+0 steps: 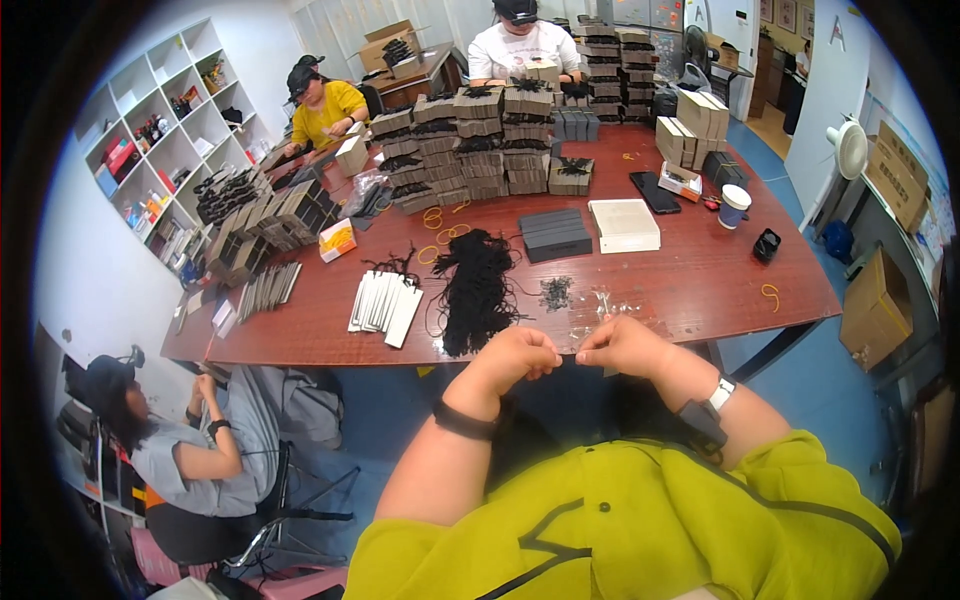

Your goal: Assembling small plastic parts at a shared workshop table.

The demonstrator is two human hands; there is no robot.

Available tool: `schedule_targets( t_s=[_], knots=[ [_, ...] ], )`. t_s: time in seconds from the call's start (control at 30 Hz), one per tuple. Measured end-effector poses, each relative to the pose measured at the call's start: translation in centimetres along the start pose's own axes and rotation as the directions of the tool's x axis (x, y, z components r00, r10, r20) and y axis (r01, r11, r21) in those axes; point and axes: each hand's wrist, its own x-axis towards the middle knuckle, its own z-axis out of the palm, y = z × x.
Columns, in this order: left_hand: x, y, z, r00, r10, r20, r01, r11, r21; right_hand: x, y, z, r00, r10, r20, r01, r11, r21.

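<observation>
The left hand and right hand press thumb and fingertips together (any pinched item is indiscernible); steady wrists beside the table likely aid precision.

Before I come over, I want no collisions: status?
Bare left hand, bare right hand: fingertips close together by reddish-brown tabletop; grip unclear. Tangled black cord pile ahead of left. Clear plastic pieces ahead of right.
</observation>
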Motion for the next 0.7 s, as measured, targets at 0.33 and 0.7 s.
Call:
schedule_targets(
  t_s=[0.33,0.7],
  knots=[
    [-0.1,-0.1,-0.7,1.000,0.018,-0.019,-0.017,0.999,0.028,-0.7,-2.3,1.7,0.990,-0.103,-0.094,0.084,0.979,-0.186],
    [-0.4,0.5,-0.8,0.998,0.035,-0.047,-0.033,0.998,0.046,-0.3,-2.2,2.2,0.996,0.060,-0.062,-0.052,0.990,0.130]
  ],
)
